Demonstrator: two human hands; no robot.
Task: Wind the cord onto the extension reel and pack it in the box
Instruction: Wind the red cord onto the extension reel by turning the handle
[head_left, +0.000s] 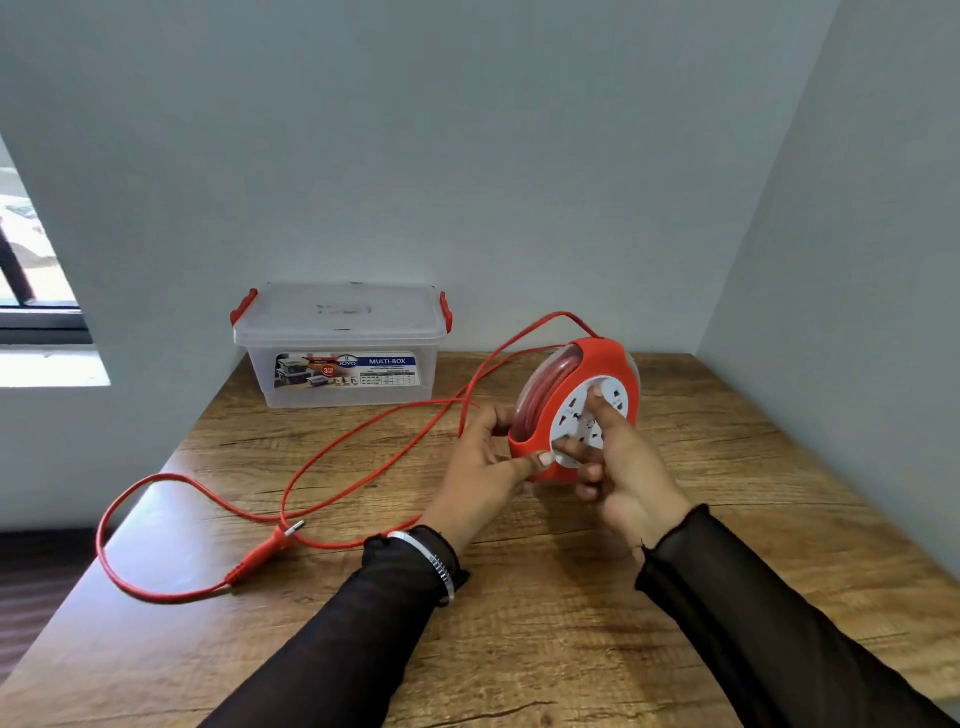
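A red extension reel (602, 358) with a white socket face stands upright on the wooden table (519, 623). My left hand (488, 467) grips its lower left edge, thumb on the red rim. My right hand (618, 467) rests on the white face, fingers pressed on it. Part of the red cord is wound on the reel; the rest of the cord (332, 457) lies in loose loops across the table to the left. Its plug (270, 545) lies near the table's left edge. A clear plastic box (343, 384) with a lid and red clips stands shut at the back.
Walls close off the table at the back and on the right. A cord loop hangs over the table's left edge. A window shows at the far left.
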